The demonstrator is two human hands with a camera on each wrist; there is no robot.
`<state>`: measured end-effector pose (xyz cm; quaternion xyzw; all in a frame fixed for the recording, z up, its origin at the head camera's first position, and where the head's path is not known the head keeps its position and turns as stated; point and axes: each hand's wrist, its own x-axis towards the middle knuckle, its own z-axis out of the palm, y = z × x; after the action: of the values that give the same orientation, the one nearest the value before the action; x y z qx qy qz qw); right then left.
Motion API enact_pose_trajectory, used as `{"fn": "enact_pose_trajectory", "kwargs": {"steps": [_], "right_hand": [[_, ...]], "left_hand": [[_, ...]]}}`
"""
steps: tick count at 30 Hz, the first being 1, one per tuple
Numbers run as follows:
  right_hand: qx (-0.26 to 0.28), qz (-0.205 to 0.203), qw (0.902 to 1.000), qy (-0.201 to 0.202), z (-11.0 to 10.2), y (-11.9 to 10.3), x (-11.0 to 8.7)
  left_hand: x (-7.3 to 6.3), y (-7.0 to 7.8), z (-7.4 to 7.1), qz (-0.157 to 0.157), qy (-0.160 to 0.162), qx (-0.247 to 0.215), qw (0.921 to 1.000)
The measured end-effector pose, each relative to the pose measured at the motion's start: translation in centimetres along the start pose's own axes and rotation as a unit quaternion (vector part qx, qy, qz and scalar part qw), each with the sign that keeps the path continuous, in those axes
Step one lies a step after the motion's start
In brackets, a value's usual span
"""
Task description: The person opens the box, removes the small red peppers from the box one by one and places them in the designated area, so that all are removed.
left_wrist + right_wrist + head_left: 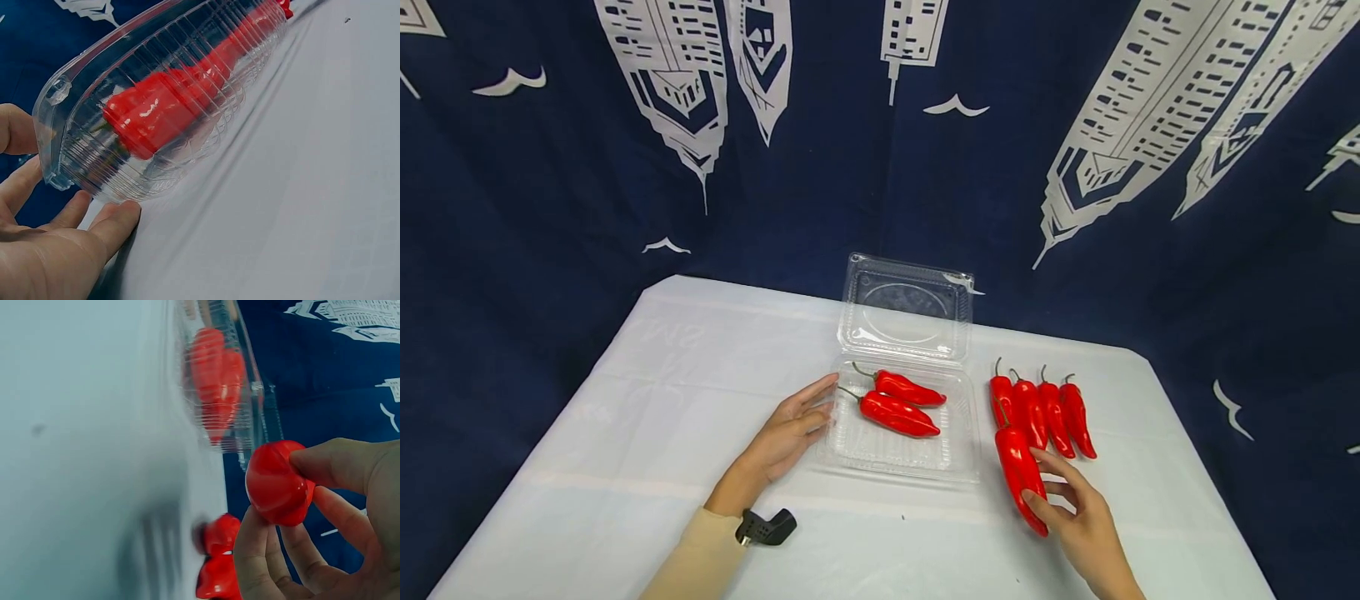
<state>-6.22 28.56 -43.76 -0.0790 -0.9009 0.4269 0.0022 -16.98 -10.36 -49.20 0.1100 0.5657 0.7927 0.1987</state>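
Observation:
A clear plastic clamshell container (pixel 891 462) lies with its lid raised at the back; two red chili peppers (pixel 898 414) with green stems rest side by side in its base. My left hand (pixel 786 437) touches the container's left edge, fingers fairly straight; the left wrist view shows the fingertips (pixel 128 212) at its ribbed side wall. Between thumb and fingers, my right hand (pixel 1078 517) pinches another red chili pepper (pixel 1021 475), stem pointing away. In the right wrist view this pepper (pixel 278 481) appears end-on, above the table.
Several more red peppers (pixel 1056 421) lie in a row right of the container, just beyond the held one and partly hidden by it. A white cloth (pixel 625 467) covers the table. Behind hangs a dark blue curtain (pixel 850 192) with white building prints.

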Motion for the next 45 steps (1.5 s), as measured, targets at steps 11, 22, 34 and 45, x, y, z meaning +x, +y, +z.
{"fn": "enact_pose_trajectory", "kwargs": {"steps": [11,22,34,45], "right_hand": [[-0.016,0.078,0.9967,-0.015,0.8,1.1,-0.7],[-0.043,0.11,0.993,-0.006,1.5,1.7,-1.4],[-0.063,0.103,0.9926,0.008,2.2,2.7,-1.6],[-0.054,0.119,0.9913,0.012,2.4,3.2,-1.3]], "left_hand": [[-0.1,0.2,0.0,-0.006,0.012,-0.003,0.9999],[-0.2,-0.2,-0.1,-0.003,0.004,-0.005,1.0],[-0.1,-0.1,0.0,-0.002,0.001,-0.011,0.9999],[-0.1,-0.1,0.0,-0.001,0.001,-0.006,1.0]]}}
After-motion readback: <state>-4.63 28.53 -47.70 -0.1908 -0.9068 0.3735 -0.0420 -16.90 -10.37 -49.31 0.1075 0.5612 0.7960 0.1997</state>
